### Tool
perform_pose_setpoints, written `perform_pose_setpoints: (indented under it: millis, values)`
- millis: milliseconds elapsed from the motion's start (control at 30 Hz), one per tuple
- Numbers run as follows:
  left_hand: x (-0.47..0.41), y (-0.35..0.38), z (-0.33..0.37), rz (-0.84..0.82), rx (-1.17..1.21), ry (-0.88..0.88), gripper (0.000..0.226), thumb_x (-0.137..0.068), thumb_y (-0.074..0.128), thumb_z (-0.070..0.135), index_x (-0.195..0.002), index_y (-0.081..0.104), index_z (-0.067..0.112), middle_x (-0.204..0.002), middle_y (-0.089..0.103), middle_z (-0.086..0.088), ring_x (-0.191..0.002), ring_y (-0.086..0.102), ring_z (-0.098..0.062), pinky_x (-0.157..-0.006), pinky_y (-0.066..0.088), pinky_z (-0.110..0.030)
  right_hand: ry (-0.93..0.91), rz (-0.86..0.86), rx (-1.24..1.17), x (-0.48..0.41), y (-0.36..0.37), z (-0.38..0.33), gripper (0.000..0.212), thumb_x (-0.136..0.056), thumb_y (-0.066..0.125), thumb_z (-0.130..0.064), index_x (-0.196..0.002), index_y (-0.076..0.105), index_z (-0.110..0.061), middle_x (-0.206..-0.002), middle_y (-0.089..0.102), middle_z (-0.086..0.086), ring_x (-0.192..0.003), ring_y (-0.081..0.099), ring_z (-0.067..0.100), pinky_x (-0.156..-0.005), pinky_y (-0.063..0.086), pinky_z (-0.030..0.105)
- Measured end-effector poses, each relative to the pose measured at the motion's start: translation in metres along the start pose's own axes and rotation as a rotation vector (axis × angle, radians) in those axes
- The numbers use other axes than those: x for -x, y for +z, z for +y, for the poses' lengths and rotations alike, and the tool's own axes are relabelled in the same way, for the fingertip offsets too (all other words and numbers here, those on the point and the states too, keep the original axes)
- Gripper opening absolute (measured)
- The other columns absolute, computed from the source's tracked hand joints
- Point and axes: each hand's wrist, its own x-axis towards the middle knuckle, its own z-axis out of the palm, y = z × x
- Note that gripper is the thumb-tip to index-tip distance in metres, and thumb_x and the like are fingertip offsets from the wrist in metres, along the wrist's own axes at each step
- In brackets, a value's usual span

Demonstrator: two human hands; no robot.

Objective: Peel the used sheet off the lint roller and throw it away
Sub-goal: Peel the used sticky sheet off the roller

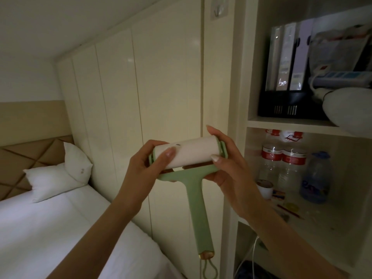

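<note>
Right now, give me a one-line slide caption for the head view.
Both hands, left hand and right hand, hold the green lint roller level, sheet unpeeled.

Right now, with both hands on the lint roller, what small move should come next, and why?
Probably pick at the sheet's edge with the left thumb. The lint roller is held up by both ends, left hand and right hand, handle hanging down, and the white sheet still looks fully wrapped with no corner lifted. I cannot make out the seam.
</note>
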Motion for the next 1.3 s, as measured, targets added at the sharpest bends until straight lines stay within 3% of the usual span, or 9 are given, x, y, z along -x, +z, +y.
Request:
perform_pose_setpoints:
  millis: [133, 200, 267, 367, 567, 800, 967, 1067, 1300]
  values:
    - [0.001, 0.002, 0.003, 0.045, 0.073, -0.107, 0.032, -0.068, 0.048, 0.053, -0.077, 0.062, 0.026, -0.063, 0.069, -0.001, -0.053, 0.065, -0.009, -0.045, 0.052, -0.016, -0.002, -0.008, 0.037, 0.001, 0.001, 0.001, 0.048, -0.079, 0.055, -0.017, -0.126, 0.052, -0.026, -0.121, 0.048, 0.006, -0.108, 0.058, 0.027, -0.078, 0.057, 0.038]
    - [0.001, -0.002, 0.000, 0.013, 0.058, -0.090, 0.032, -0.070, 0.057, 0.059, -0.087, 0.061, 0.032, -0.080, 0.069, 0.007, -0.066, 0.066, -0.006, -0.052, 0.053, -0.014, -0.008, 0.016, 0.059, 0.000, 0.002, 0.001, 0.046, -0.074, 0.059, -0.025, -0.119, 0.056, -0.027, -0.120, 0.051, 0.005, -0.106, 0.060, 0.026, -0.075, 0.057, 0.037]
    - [0.001, -0.003, 0.000, -0.107, -0.001, -0.001, 0.043, -0.066, 0.060, 0.053, -0.107, 0.050, 0.042, -0.104, 0.057, 0.027, -0.087, 0.061, 0.003, -0.064, 0.053, -0.013, 0.003, 0.062, 0.050, -0.002, 0.000, 0.000, 0.039, -0.075, 0.059, -0.026, -0.115, 0.058, -0.028, -0.118, 0.054, 0.006, -0.101, 0.064, 0.024, -0.071, 0.058, 0.034]
    - [0.003, -0.002, 0.000, -0.151, -0.024, 0.095, 0.046, -0.063, 0.065, 0.039, -0.106, 0.049, 0.038, -0.098, 0.053, 0.037, -0.097, 0.058, 0.003, -0.064, 0.056, -0.017, 0.027, 0.098, -0.001, -0.003, -0.004, 0.001, 0.033, -0.082, 0.051, -0.023, -0.114, 0.059, -0.027, -0.117, 0.058, 0.009, -0.098, 0.066, 0.023, -0.068, 0.058, 0.032]
    - [0.002, 0.001, -0.001, -0.107, 0.021, 0.135, 0.038, -0.064, 0.064, 0.037, -0.101, 0.054, 0.034, -0.097, 0.057, 0.035, -0.096, 0.058, 0.003, -0.065, 0.054, -0.014, 0.005, 0.087, -0.023, -0.003, -0.007, 0.001, 0.039, -0.082, 0.047, -0.019, -0.119, 0.057, -0.026, -0.116, 0.055, 0.009, -0.101, 0.062, 0.022, -0.072, 0.057, 0.037]
    - [0.002, -0.001, -0.005, -0.099, 0.039, 0.137, 0.035, -0.065, 0.065, 0.035, -0.099, 0.058, 0.038, -0.100, 0.060, 0.031, -0.098, 0.059, 0.000, -0.068, 0.054, -0.014, -0.001, 0.094, 0.026, -0.004, -0.009, -0.002, 0.033, -0.083, 0.044, -0.021, -0.108, 0.063, -0.028, -0.113, 0.055, 0.006, -0.097, 0.064, 0.021, -0.069, 0.058, 0.037]
    - [0.001, -0.002, -0.004, -0.076, 0.054, 0.142, 0.038, -0.065, 0.063, 0.035, -0.102, 0.057, 0.029, -0.095, 0.061, 0.031, -0.094, 0.060, 0.004, -0.064, 0.051, -0.010, -0.008, 0.039, 0.023, -0.003, -0.009, 0.000, 0.041, -0.084, 0.041, -0.012, -0.116, 0.061, -0.030, -0.111, 0.057, 0.003, -0.099, 0.062, 0.024, -0.079, 0.057, 0.041]
    - [0.000, -0.005, -0.006, -0.077, 0.050, 0.132, 0.036, -0.066, 0.064, 0.036, -0.101, 0.058, 0.034, -0.098, 0.061, 0.028, -0.095, 0.061, -0.003, -0.065, 0.052, -0.012, -0.009, 0.013, 0.028, -0.002, -0.008, 0.000, 0.044, -0.084, 0.040, -0.010, -0.116, 0.060, -0.030, -0.113, 0.056, 0.002, -0.100, 0.062, 0.024, -0.080, 0.057, 0.041]
    - [0.000, -0.005, -0.008, -0.097, 0.091, 0.122, 0.037, -0.061, 0.072, 0.040, -0.097, 0.061, 0.044, -0.100, 0.061, 0.026, -0.100, 0.061, -0.014, -0.068, 0.054, -0.014, 0.006, 0.109, 0.047, -0.010, -0.004, -0.004, 0.030, -0.083, 0.042, -0.014, -0.096, 0.066, -0.024, -0.108, 0.058, 0.001, -0.099, 0.061, 0.028, -0.078, 0.057, 0.050]
